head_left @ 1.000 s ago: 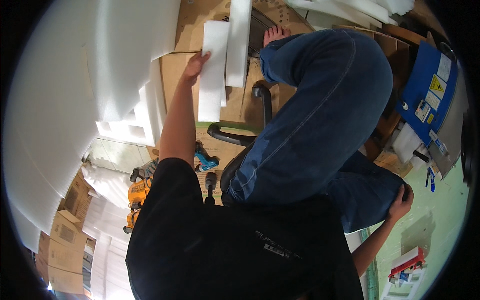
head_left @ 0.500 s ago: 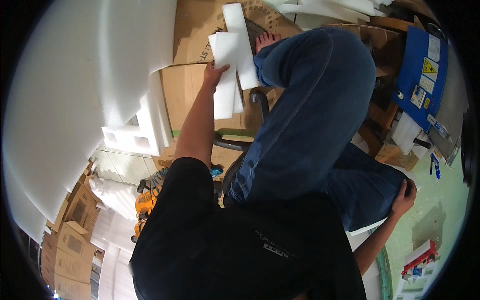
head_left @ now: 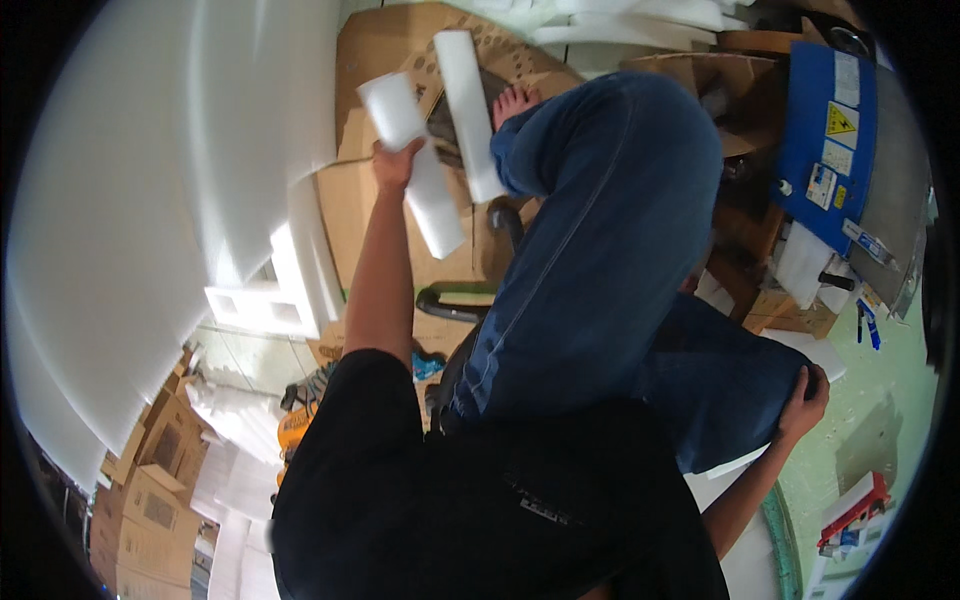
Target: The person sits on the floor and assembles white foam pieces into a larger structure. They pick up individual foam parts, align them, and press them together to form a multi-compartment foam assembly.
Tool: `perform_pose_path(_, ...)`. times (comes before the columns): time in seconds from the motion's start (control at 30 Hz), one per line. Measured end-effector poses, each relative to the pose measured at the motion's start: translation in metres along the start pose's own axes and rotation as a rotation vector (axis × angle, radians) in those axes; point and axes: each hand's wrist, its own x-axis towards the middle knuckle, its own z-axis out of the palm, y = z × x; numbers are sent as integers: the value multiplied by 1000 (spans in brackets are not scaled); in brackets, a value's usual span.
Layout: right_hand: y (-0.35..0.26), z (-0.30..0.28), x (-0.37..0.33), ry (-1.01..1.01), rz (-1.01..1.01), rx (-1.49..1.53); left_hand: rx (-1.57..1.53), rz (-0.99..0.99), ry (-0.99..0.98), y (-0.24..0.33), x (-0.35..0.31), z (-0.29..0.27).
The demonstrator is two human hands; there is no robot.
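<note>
My left hand (head_left: 397,166) is closed round a white foam strip (head_left: 434,208). A wider white end shows above the thumb, and I cannot tell whether this is one bent strip or two overlapping ones. Beside it, a second white foam strip (head_left: 468,120) lies on brown cardboard (head_left: 365,215), close to my bare foot (head_left: 513,104). My right hand (head_left: 806,403) holds nothing; it rests on my jeans at the knee, fingers apart over the cloth.
Large white foam sheets (head_left: 110,200) stand along the left. A white foam frame (head_left: 262,308) is next to them. On the right are a blue machine panel (head_left: 828,150), an open cardboard box (head_left: 745,100) and a red-and-white object (head_left: 856,508) on the floor. Black chair parts (head_left: 450,305) are below the strips.
My left hand has moved slightly left with the foam strip, swinging its upper end left and away from the other strip. That other strip stays on the cardboard. My right hand keeps its place.
</note>
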Motion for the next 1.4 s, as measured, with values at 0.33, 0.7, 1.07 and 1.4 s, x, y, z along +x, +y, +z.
perform_pose_path(0.33,-7,-9,-10,-29,56,-5,324,228,-75,79,-17,98)
perform_pose_path(0.7,-15,-15,-2,-90,65,-18,-652,161,-287,124,3,92)
perform_pose_path(1.07,0,-14,-11,-41,98,-26,-741,148,-264,364,91,110)
perform_pose_path(1.4,20,-20,-56,64,196,77,-859,619,70,338,-88,-15)
